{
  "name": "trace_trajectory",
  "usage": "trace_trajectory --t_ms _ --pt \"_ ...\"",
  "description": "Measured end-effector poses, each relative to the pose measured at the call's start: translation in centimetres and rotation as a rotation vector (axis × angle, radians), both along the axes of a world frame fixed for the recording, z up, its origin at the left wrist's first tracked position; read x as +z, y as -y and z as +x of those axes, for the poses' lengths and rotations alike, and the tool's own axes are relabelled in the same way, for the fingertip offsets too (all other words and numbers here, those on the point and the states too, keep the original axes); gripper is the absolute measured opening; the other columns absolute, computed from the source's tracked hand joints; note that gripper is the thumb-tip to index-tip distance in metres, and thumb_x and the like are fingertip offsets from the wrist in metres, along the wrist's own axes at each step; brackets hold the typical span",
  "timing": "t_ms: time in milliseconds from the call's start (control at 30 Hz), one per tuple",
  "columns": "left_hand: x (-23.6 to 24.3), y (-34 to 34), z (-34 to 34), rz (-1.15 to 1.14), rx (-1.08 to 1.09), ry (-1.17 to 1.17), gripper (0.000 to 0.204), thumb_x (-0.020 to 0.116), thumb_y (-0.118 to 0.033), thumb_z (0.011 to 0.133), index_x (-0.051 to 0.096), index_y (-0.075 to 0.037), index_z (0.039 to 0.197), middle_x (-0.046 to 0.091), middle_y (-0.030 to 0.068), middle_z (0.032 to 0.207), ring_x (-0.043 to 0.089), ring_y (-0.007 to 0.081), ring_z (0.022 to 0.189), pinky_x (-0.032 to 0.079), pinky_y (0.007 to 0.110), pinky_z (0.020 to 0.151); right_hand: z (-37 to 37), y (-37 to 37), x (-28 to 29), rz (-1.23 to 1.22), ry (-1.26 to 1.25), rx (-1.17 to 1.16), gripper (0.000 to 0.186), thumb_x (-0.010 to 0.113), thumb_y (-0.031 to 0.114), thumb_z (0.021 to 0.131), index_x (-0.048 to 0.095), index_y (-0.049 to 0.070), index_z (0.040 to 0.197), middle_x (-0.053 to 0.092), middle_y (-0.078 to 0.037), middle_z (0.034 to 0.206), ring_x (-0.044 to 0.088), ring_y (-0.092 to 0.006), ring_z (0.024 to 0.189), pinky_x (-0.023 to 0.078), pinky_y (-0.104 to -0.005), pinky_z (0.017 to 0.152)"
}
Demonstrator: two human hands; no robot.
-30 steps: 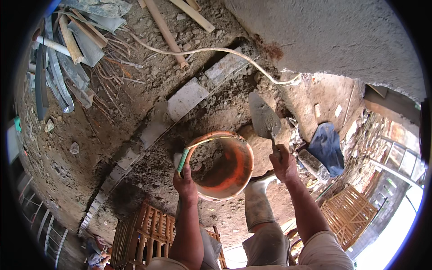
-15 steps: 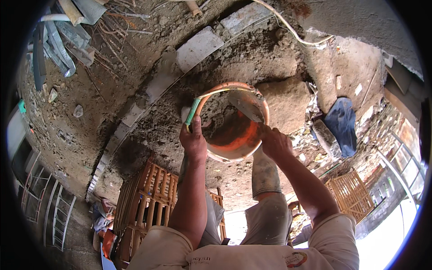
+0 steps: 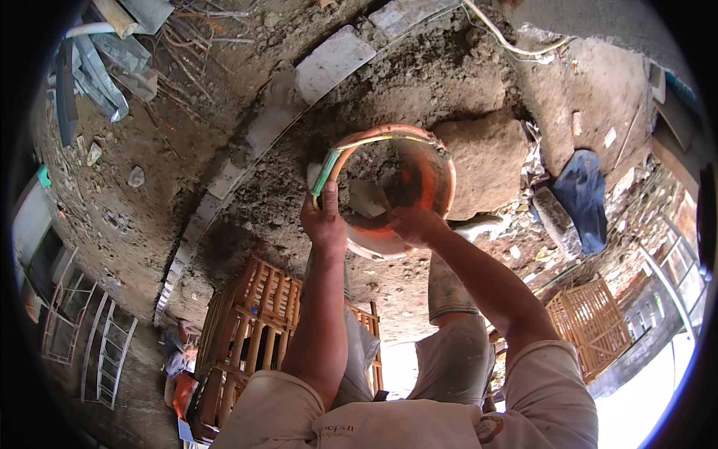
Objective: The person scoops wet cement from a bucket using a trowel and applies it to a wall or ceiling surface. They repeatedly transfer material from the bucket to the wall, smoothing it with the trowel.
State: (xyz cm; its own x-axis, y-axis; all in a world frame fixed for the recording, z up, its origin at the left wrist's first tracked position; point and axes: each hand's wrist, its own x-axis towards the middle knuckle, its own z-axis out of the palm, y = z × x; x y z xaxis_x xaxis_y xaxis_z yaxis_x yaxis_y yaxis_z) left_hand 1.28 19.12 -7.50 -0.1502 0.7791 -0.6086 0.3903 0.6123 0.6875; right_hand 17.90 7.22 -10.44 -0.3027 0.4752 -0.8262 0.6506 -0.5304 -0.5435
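An orange bucket (image 3: 443, 179) tilts in front of my legs, its mouth facing up toward me and its inside smeared with grey dirt. My left hand (image 3: 324, 221) is closed on the bucket's handle (image 3: 326, 172), beside a green wrapped stretch at the left rim. Reaching over the near right rim, my right hand (image 3: 416, 226) is closed round a tool whose grip the fingers hide. Its flat grey blade (image 3: 369, 200) looks like a trowel's and lies inside the bucket, toward the left. How much material sits at the bottom cannot be made out.
A curved row of pale blocks (image 3: 334, 63) runs along the dirt beyond the bucket. Bamboo crates (image 3: 258, 314) stand beside my left leg, with another (image 3: 589, 325) at the right. A dark blue cloth (image 3: 580, 198) lies right, near a stone block (image 3: 555, 223). Metal scraps (image 3: 101, 78) lie far left.
My right hand and the trowel have moved left and deeper across the bucket's mouth, the blade going from the right wall toward the left. The left hand keeps its hold.
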Motion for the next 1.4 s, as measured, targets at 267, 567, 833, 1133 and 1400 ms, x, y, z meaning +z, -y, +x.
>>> trace_trajectory --t_ms 267,567,833,1133,1400 --pt "-0.1 -0.4 -0.2 -0.012 0.104 -0.036 0.05 0.063 -0.046 0.095 0.064 0.003 0.107 0.06 0.0047 0.086 0.053 0.0145 0.078 0.044 0.031 0.072 7.1 1.1 5.9 -0.123 -0.113 -0.266 0.038 0.065 0.025 0.085 0.064 0.009 0.119 0.07 -0.016 0.105 0.068 -0.0324 0.098 0.052 -0.0408 0.089" --pt "0.0 -0.4 -0.9 -0.048 0.095 -0.087 0.053 0.062 -0.046 0.095 0.063 0.005 0.11 0.065 0.0144 0.099 0.061 0.0223 0.09 0.048 0.037 0.08 14.6 -1.9 13.8 0.497 0.26 -0.526 0.036 0.066 0.004 0.079 0.058 -0.002 0.114 0.068 -0.015 0.094 0.069 -0.0302 0.078 0.056 -0.0355 0.068" --pt "0.5 -1.0 -0.3 -0.071 0.069 0.006 0.055 0.064 -0.045 0.094 0.059 0.007 0.112 0.063 0.0138 0.103 0.059 0.0224 0.093 0.047 0.037 0.083 21.7 -13.8 4.8 0.466 0.976 -0.537 0.035 0.051 0.024 0.091 0.056 0.014 0.125 0.064 -0.013 0.112 0.064 -0.0367 0.098 0.053 -0.0478 0.083" --pt "0.4 -1.2 -0.1 -0.012 0.045 -0.055 0.054 0.064 -0.044 0.094 0.061 0.008 0.11 0.064 0.0124 0.098 0.059 0.0211 0.087 0.047 0.036 0.08 21.0 -10.8 3.8 0.721 0.919 -0.583 0.035 0.053 0.021 0.094 0.053 0.003 0.124 0.064 -0.021 0.114 0.065 -0.0404 0.095 0.053 -0.0459 0.083" --pt "0.4 -1.4 -1.4 -0.063 0.065 -0.043 0.056 0.063 -0.046 0.094 0.062 0.008 0.108 0.064 0.012 0.096 0.058 0.0203 0.086 0.047 0.036 0.079 11.8 -1.5 8.5 0.491 0.339 -0.629 0.017 0.061 0.006 0.089 0.056 0.003 0.106 0.06 -0.018 0.094 0.065 -0.0353 0.069 0.053 -0.0428 0.056"
